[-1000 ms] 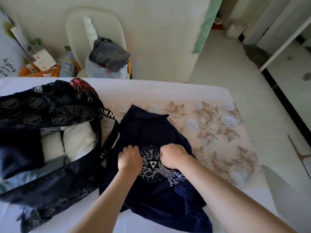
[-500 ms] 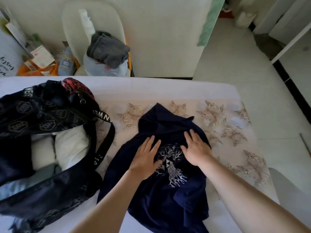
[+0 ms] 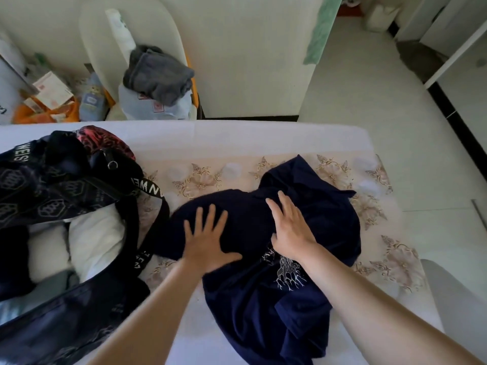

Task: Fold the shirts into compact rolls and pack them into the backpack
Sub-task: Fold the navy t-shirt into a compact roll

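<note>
Black fabric backpack with a hexagon print (image 3: 66,193) sits wide open on the far left, with white rolled fabric bundles (image 3: 97,233) tucked inside. Just right of its strap, the left hand (image 3: 208,243) is flat with fingers spread, pressing on the crumpled navy blue shirt with a white tree graphic (image 3: 303,299). The right hand (image 3: 292,230) lies flat on the same shirt, apart from the left, gripping nothing. The shirt's lying on the beige floral cloth (image 3: 210,177), beside the backpack.
</note>
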`<state>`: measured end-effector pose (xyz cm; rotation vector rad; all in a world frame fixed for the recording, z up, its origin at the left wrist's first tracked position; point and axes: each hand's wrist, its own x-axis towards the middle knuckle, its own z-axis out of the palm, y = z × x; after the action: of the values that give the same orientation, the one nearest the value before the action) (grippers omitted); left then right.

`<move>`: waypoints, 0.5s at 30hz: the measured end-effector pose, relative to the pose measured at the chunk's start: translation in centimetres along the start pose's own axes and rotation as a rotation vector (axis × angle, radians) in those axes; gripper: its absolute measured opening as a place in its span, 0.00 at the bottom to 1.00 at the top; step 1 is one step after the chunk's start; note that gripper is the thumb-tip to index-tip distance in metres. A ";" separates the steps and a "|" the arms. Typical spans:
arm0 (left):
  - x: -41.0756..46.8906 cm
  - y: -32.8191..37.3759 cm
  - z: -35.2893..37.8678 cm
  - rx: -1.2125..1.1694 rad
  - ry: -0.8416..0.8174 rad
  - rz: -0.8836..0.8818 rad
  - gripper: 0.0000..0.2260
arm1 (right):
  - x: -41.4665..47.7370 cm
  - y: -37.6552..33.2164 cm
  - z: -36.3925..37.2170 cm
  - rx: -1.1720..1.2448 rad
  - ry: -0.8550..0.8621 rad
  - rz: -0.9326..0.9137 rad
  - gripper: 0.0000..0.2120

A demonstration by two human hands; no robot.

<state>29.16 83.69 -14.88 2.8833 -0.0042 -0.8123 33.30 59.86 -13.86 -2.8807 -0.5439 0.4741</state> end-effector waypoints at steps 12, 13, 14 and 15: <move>-2.2 1.0 1.6 0.055 0.278 0.212 0.37 | -3.1 0.1 1.7 -0.051 0.091 -0.024 0.32; -2.3 0.3 2.5 0.123 0.206 0.237 0.41 | -3.7 0.3 1.9 -0.046 0.054 -0.053 0.33; -2.1 -0.6 2.8 0.166 0.160 0.248 0.43 | -4.3 0.6 2.0 -0.032 0.003 -0.069 0.35; -1.8 -1.5 2.5 0.191 0.134 0.249 0.44 | -5.0 1.0 2.0 -0.025 -0.047 -0.071 0.36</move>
<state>26.31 84.92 -16.25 3.0222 -0.4400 -0.6014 28.54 57.31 -14.60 -2.8684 -0.6619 0.5295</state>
